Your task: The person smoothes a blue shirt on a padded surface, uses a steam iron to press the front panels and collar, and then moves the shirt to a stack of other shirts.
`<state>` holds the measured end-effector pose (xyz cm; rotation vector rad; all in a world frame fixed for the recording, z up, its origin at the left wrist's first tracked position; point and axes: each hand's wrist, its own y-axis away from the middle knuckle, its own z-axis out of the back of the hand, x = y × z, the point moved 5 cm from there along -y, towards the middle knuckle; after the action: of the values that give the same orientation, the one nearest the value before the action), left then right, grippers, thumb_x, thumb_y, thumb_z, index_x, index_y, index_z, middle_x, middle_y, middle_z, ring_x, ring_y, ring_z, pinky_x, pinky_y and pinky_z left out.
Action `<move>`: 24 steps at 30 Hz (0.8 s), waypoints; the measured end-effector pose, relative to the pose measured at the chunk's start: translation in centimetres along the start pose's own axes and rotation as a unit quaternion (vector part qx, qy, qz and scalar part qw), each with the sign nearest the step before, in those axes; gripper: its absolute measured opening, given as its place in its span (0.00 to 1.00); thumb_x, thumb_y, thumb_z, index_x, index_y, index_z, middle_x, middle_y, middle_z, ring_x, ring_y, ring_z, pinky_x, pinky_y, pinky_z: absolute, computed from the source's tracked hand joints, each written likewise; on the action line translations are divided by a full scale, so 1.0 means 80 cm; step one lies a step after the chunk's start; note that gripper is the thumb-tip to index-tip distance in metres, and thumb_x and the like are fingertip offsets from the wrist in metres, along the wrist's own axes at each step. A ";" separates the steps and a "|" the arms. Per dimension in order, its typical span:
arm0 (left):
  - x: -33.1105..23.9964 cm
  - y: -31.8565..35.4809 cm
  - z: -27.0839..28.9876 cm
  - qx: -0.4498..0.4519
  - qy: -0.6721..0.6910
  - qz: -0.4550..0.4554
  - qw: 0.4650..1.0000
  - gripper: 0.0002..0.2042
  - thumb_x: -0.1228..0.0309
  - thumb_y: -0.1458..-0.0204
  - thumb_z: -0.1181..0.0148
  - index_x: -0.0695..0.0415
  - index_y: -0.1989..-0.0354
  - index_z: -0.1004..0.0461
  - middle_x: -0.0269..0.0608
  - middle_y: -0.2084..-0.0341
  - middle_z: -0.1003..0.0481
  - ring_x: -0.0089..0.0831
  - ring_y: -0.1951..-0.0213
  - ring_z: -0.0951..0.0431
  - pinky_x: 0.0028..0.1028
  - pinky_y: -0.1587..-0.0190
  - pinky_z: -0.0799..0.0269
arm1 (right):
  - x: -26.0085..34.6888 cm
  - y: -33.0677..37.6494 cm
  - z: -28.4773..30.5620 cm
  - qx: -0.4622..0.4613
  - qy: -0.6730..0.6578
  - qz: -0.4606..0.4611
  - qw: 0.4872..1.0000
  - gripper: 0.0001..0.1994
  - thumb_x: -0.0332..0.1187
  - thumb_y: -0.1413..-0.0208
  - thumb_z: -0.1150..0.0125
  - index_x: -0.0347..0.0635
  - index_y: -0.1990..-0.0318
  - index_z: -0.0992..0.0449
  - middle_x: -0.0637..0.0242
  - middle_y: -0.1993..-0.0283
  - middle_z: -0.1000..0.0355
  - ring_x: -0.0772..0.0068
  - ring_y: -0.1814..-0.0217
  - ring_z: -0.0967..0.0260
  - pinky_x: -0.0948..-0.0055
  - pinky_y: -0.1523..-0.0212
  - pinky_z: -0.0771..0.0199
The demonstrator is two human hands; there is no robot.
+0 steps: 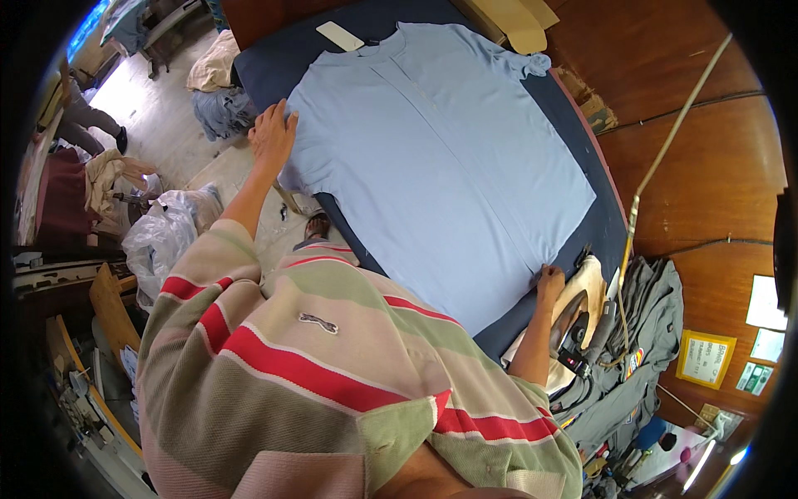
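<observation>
A light blue short-sleeved shirt [440,158] lies spread flat on a dark navy ironing table [274,71]. My left hand [272,133] rests flat, fingers apart, on the shirt's sleeve at the table's left edge. My right hand [549,283] pinches the shirt's hem at the lower right corner. An iron [573,328] sits on a cream pad just right of that hand. My striped red, green and beige shirt fills the lower middle of the view.
A grey garment [640,333] is heaped right of the iron. A cord on a pale rod [665,141] runs up along the wooden wall. A white flat item [339,35] lies at the table's far edge. Clothes piles and plastic bags [166,224] cover the floor at left, where another person stands.
</observation>
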<state>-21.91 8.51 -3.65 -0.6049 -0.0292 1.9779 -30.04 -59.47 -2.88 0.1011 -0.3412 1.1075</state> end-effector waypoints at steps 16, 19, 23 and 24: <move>-0.003 -0.067 0.004 0.011 -0.090 -0.076 0.993 0.11 0.61 0.48 0.53 0.52 0.61 0.34 0.42 0.56 0.29 0.42 0.57 0.27 0.43 0.60 0.32 | 0.090 0.030 -0.038 0.042 0.188 0.010 0.981 0.32 0.60 0.42 0.67 0.57 0.33 0.53 0.57 0.30 0.60 0.51 0.28 0.65 0.41 0.37 0.62; -0.023 -0.104 -0.009 -0.019 -0.051 -0.047 0.997 0.12 0.59 0.48 0.52 0.51 0.60 0.33 0.38 0.56 0.30 0.38 0.54 0.29 0.43 0.56 0.34 | 0.103 0.034 -0.038 0.011 0.158 -0.006 0.987 0.32 0.60 0.42 0.67 0.57 0.33 0.53 0.56 0.29 0.61 0.50 0.28 0.67 0.40 0.37 0.63; -0.046 -0.165 -0.046 0.001 -0.067 -0.022 0.997 0.10 0.60 0.47 0.52 0.50 0.60 0.32 0.36 0.59 0.30 0.36 0.53 0.30 0.42 0.55 0.35 | 0.119 0.035 -0.043 -0.014 0.158 0.014 0.987 0.33 0.59 0.42 0.66 0.57 0.33 0.54 0.56 0.29 0.61 0.50 0.28 0.67 0.40 0.37 0.62; -0.053 -0.176 -0.059 0.022 -0.090 -0.053 0.994 0.10 0.61 0.46 0.52 0.50 0.61 0.32 0.35 0.60 0.30 0.35 0.53 0.30 0.42 0.55 0.35 | 0.116 0.037 -0.044 0.003 0.164 -0.003 0.986 0.32 0.59 0.42 0.66 0.57 0.33 0.54 0.56 0.29 0.61 0.50 0.28 0.67 0.40 0.37 0.62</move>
<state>-6.69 10.51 -2.21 -0.3887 -0.1258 1.9194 -28.17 -49.27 -3.49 -0.0760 -0.0424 1.0989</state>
